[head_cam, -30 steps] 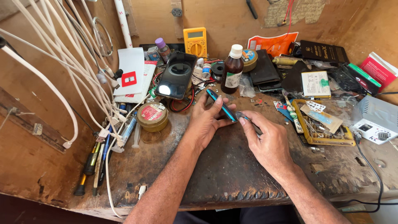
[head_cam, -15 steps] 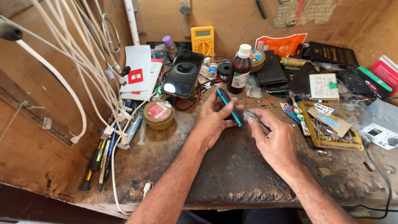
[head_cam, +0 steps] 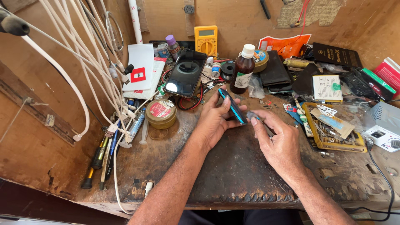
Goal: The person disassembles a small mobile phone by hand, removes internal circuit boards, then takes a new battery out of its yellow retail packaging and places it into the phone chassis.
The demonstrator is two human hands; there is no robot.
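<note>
Head view, worn wooden workbench, scarred and dark-stained. Left hand: fingers curled closed around a slim blue-edged phone, held on edge, tilted, just above the bench centre. Right hand: thumb and forefinger pinched narrow on a small grey tool whose tip meets the phone's lower end; its exact kind cannot be told.

Surroundings:
- brown glass bottle, white cap, upright just behind the phone
- black phone, glossy screen, propped at a slant, left of the bottle
- yellow multimeter, against the back wall
- round brass-coloured tin, red label, left of the hands
- yellow tray of small parts, right of the hands
- white cables, hanging at left
- screwdrivers at the left edge
</note>
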